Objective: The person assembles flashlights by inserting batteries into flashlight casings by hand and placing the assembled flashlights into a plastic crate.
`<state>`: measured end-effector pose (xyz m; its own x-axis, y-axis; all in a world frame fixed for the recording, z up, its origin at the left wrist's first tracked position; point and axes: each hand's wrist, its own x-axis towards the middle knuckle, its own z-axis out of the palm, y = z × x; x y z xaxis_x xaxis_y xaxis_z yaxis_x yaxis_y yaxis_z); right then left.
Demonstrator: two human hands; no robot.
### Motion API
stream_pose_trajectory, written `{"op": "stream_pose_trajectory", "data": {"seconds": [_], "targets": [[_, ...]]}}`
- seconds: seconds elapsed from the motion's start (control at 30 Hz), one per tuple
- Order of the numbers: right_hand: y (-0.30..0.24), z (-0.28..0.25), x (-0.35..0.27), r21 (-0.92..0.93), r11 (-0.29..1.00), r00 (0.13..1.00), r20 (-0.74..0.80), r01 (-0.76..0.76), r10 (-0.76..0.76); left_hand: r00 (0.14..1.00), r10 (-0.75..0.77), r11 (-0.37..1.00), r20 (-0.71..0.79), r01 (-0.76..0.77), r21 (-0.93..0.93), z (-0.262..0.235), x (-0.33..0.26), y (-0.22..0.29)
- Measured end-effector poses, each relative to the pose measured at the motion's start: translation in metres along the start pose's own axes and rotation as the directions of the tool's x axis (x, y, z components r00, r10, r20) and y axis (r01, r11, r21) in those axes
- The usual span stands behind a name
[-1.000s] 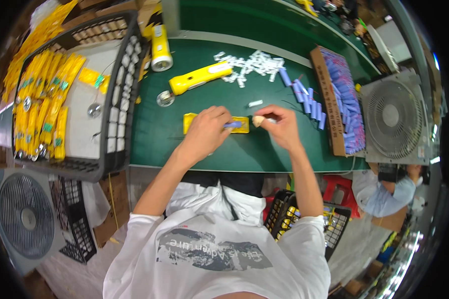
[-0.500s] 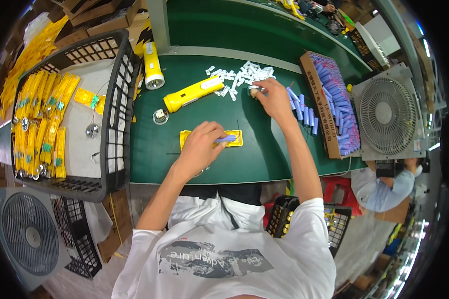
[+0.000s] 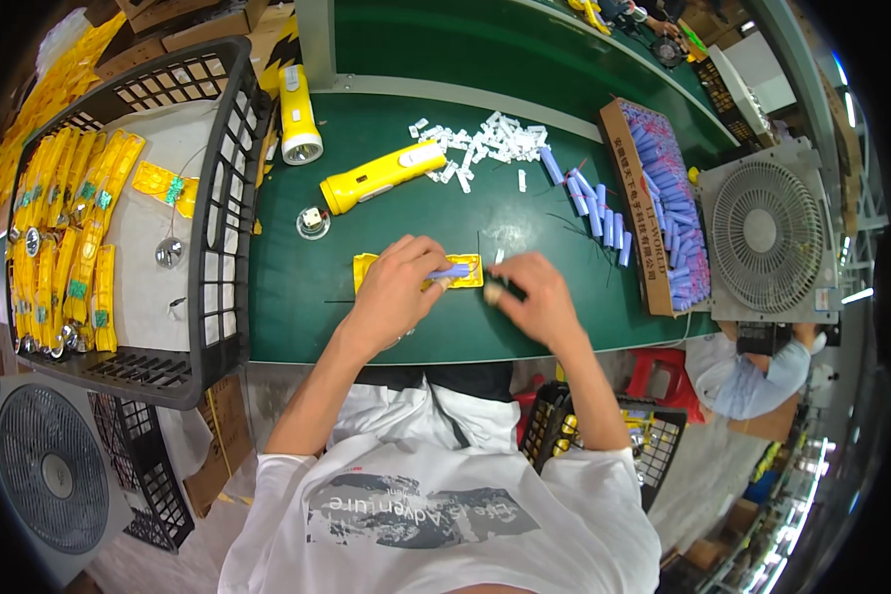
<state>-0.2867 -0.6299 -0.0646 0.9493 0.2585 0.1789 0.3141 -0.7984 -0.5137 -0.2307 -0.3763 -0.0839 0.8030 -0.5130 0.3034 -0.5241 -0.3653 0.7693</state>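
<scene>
My left hand (image 3: 394,292) is closed over a yellow flashlight half-shell (image 3: 366,269), its fingers and thumb around a blue cylindrical battery (image 3: 453,271) lying in the shell. Thin dark wires stick out from the shell. At the shell's right end is my right hand (image 3: 533,299), slightly blurred, with thumb and forefinger close together. A small white plastic part (image 3: 500,255) shows at its fingertips. Beyond the hands lie a yellow flashlight body (image 3: 384,176) and a round lamp head (image 3: 313,224). My left hand partly hides a shiny round piece near the table's front edge.
A pile of white plastic parts (image 3: 505,139) lies at the back. Loose wired batteries (image 3: 592,203) lie beside a carton (image 3: 636,208) full of batteries. A finished-looking flashlight (image 3: 297,119) stands near the black crate (image 3: 230,213) of yellow shells. A fan (image 3: 770,223) is at right.
My right hand has come from the white pile down to the right end of the half-shell, bringing a small white part. My left hand stays on the battery and shell.
</scene>
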Motion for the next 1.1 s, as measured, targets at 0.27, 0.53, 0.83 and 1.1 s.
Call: {"op": "stream_pose_trajectory", "data": {"seconds": [0.27,0.53,0.83,1.1], "targets": [[-0.008,0.013,-0.105,-0.134,0.943,0.951,-0.005,0.305,-0.308,0.999,-0.024,1.000,0.041,0.024,-0.007,-0.005,0.006,0.004],[-0.012,-0.002,-0.063,0.094,0.979,0.959,-0.237,0.182,-0.155,0.997,-0.029,1.000,0.076,0.029,0.003,0.000,0.006,0.008],[-0.007,-0.034,0.051,0.313,0.917,0.943,0.296,-0.247,0.153,0.996,-0.019,1.000,0.085,0.021,-0.021,0.001,0.003,0.008],[0.010,-0.037,0.088,0.249,0.935,0.786,0.616,-0.253,0.049,0.995,-0.009,1.000,0.102,0.008,0.010,0.002,-0.002,0.010]]}}
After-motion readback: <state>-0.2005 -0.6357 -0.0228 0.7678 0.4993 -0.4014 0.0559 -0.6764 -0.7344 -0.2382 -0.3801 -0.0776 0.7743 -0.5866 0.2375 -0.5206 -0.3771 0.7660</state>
